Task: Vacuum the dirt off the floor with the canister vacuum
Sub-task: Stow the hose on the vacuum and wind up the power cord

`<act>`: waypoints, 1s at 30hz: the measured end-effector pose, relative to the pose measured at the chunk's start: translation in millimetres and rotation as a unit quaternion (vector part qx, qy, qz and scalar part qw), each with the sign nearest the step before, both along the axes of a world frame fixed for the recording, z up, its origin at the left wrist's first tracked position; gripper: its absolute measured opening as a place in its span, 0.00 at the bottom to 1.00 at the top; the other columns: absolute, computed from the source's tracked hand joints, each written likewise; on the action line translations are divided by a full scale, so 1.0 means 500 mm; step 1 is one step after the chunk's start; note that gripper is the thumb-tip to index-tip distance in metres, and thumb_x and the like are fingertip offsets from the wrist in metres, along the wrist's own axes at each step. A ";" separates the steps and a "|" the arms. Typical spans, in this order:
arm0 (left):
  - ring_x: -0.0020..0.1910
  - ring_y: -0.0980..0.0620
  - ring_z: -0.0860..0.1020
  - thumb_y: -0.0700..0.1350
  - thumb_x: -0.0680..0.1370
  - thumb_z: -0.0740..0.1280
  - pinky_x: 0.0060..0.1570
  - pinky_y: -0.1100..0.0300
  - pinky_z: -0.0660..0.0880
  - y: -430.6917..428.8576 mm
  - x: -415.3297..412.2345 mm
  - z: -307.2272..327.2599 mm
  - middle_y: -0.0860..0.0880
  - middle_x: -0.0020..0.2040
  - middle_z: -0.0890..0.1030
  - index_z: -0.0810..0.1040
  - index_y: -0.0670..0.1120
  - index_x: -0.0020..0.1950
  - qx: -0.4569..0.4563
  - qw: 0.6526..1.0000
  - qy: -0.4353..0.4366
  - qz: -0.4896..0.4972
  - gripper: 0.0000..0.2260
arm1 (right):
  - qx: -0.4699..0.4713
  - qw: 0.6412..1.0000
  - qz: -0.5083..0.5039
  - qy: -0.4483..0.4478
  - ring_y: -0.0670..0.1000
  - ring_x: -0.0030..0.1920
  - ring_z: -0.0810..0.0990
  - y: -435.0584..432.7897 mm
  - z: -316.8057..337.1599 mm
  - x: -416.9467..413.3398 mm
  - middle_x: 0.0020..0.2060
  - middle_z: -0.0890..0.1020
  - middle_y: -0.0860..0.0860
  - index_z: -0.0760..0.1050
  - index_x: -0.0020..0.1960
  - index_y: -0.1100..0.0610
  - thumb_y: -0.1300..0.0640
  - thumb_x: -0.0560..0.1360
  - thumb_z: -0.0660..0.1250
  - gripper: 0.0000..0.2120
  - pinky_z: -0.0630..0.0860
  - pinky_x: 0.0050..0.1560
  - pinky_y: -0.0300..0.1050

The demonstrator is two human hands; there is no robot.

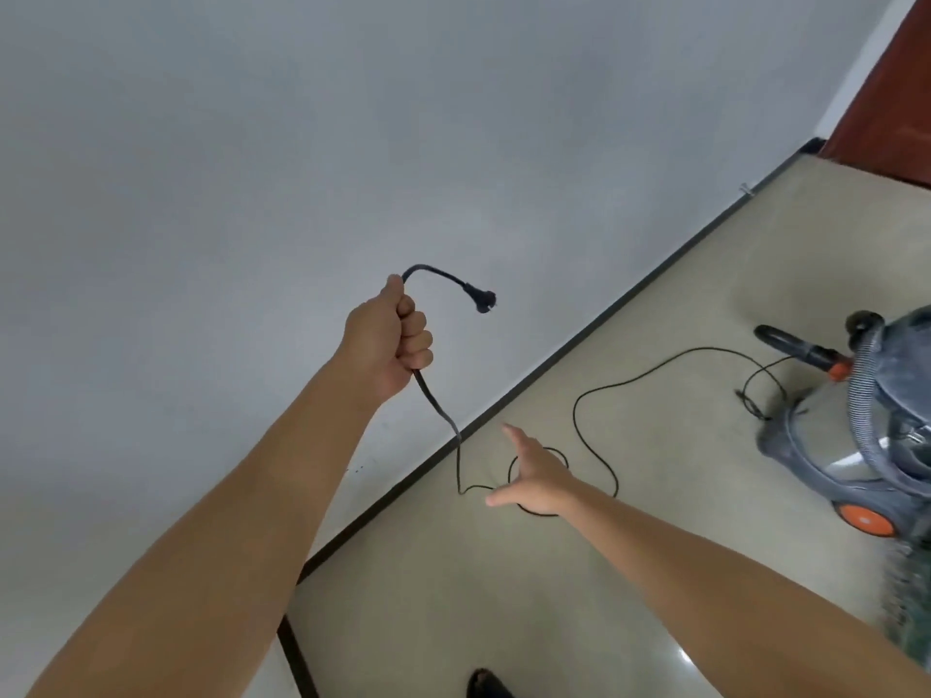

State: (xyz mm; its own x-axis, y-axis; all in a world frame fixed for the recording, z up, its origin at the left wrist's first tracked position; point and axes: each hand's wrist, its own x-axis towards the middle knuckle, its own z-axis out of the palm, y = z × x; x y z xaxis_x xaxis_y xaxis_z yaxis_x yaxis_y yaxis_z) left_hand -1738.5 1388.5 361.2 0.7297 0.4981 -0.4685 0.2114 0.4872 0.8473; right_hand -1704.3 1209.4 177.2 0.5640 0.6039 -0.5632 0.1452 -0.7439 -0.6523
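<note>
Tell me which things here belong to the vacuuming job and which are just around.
For the job: canister vacuum; its ribbed hose; power cord, gripped in the left hand; plug, not yet in a socket; floor.

Just around: wall; brown door; dark shoe at the bottom edge.
</note>
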 end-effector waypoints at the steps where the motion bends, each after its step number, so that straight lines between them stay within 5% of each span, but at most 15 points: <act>1: 0.22 0.55 0.53 0.53 0.84 0.55 0.22 0.63 0.50 -0.022 0.015 0.024 0.53 0.26 0.54 0.57 0.49 0.32 -0.008 1.000 -0.014 -0.012 0.21 | 0.015 1.000 -0.013 -0.006 0.54 0.71 0.70 -0.008 0.012 0.012 0.77 0.61 0.50 0.47 0.80 0.42 0.51 0.67 0.79 0.53 0.70 0.64 0.48; 4: 0.21 0.55 0.53 0.52 0.84 0.54 0.22 0.63 0.49 -0.094 0.060 0.092 0.53 0.25 0.53 0.56 0.50 0.30 -0.033 0.997 -0.051 -0.048 0.23 | 0.093 0.995 -0.041 0.007 0.51 0.75 0.64 -0.030 0.053 0.047 0.77 0.59 0.46 0.50 0.80 0.39 0.48 0.66 0.79 0.53 0.69 0.64 0.46; 6: 0.21 0.55 0.53 0.51 0.84 0.54 0.22 0.63 0.49 -0.140 0.087 0.135 0.53 0.25 0.53 0.57 0.49 0.28 -0.042 0.995 -0.070 -0.062 0.24 | 0.149 0.987 -0.052 0.035 0.48 0.71 0.69 -0.034 0.074 0.069 0.71 0.68 0.46 0.65 0.75 0.42 0.46 0.67 0.78 0.39 0.69 0.61 0.43; 7: 0.21 0.55 0.53 0.51 0.84 0.54 0.22 0.63 0.49 -0.157 0.101 0.154 0.53 0.25 0.53 0.58 0.49 0.27 -0.041 0.994 -0.078 -0.066 0.24 | 0.164 0.984 -0.053 0.051 0.48 0.64 0.75 -0.039 0.083 0.078 0.64 0.75 0.47 0.75 0.65 0.46 0.45 0.68 0.77 0.27 0.71 0.59 0.43; 9: 0.21 0.55 0.53 0.51 0.84 0.54 0.22 0.63 0.48 -0.175 0.125 0.185 0.53 0.25 0.53 0.58 0.49 0.27 -0.028 0.993 -0.090 -0.068 0.24 | 0.158 0.985 -0.037 0.053 0.49 0.45 0.79 -0.067 0.085 0.099 0.43 0.80 0.50 0.79 0.44 0.53 0.45 0.72 0.73 0.11 0.73 0.46 0.44; 12: 0.21 0.55 0.52 0.52 0.84 0.54 0.22 0.63 0.49 -0.156 0.156 0.212 0.53 0.25 0.53 0.56 0.50 0.31 0.017 0.994 -0.088 -0.056 0.22 | 0.065 0.996 -0.057 0.022 0.49 0.32 0.72 -0.183 0.035 0.157 0.31 0.74 0.50 0.74 0.38 0.54 0.50 0.75 0.68 0.10 0.66 0.35 0.42; 17: 0.22 0.55 0.51 0.52 0.84 0.54 0.21 0.63 0.50 -0.038 0.217 0.207 0.53 0.24 0.54 0.55 0.50 0.32 0.124 0.991 -0.039 -0.037 0.21 | -0.075 0.975 -0.211 0.000 0.49 0.34 0.73 -0.458 -0.061 0.287 0.34 0.76 0.52 0.72 0.37 0.56 0.51 0.78 0.68 0.14 0.67 0.36 0.42; 20: 0.25 0.53 0.49 0.53 0.84 0.54 0.21 0.64 0.50 0.038 0.284 0.171 0.54 0.23 0.55 0.55 0.50 0.33 0.188 0.979 0.002 -0.074 0.21 | -0.108 0.949 -0.295 -0.011 0.52 0.40 0.73 -0.560 -0.071 0.369 0.37 0.74 0.52 0.75 0.43 0.59 0.34 0.76 0.64 0.26 0.66 0.42 0.44; 21: 0.24 0.54 0.49 0.53 0.84 0.54 0.21 0.65 0.51 0.055 0.314 0.151 0.55 0.22 0.55 0.54 0.50 0.33 0.209 0.973 0.015 -0.093 0.20 | -0.099 0.937 -0.334 -0.013 0.54 0.42 0.74 -0.578 -0.070 0.399 0.40 0.75 0.54 0.78 0.48 0.61 0.30 0.75 0.60 0.32 0.67 0.44 0.45; 24: 0.19 0.56 0.55 0.52 0.84 0.56 0.20 0.67 0.53 0.073 0.418 0.066 0.54 0.21 0.58 0.56 0.50 0.33 0.249 0.957 0.046 -0.140 0.21 | 0.002 0.885 -0.466 0.013 0.57 0.38 0.78 -0.578 -0.068 0.499 0.36 0.78 0.57 0.78 0.43 0.63 0.43 0.76 0.70 0.21 0.72 0.44 0.47; 27: 0.19 0.56 0.57 0.48 0.82 0.62 0.21 0.66 0.54 0.051 0.522 -0.025 0.53 0.20 0.62 0.61 0.48 0.32 0.232 0.953 0.077 -0.180 0.20 | 0.101 0.818 -0.563 0.059 0.51 0.24 0.69 -0.501 -0.005 0.589 0.28 0.70 0.54 0.75 0.39 0.60 0.44 0.79 0.67 0.20 0.70 0.27 0.42; 30: 0.19 0.54 0.58 0.45 0.79 0.66 0.22 0.65 0.55 -0.006 0.611 -0.093 0.52 0.20 0.64 0.64 0.46 0.30 0.170 0.954 0.103 -0.223 0.19 | 0.182 0.794 -0.576 0.065 0.46 0.22 0.62 -0.393 0.106 0.663 0.26 0.66 0.49 0.75 0.44 0.60 0.56 0.83 0.58 0.13 0.61 0.20 0.37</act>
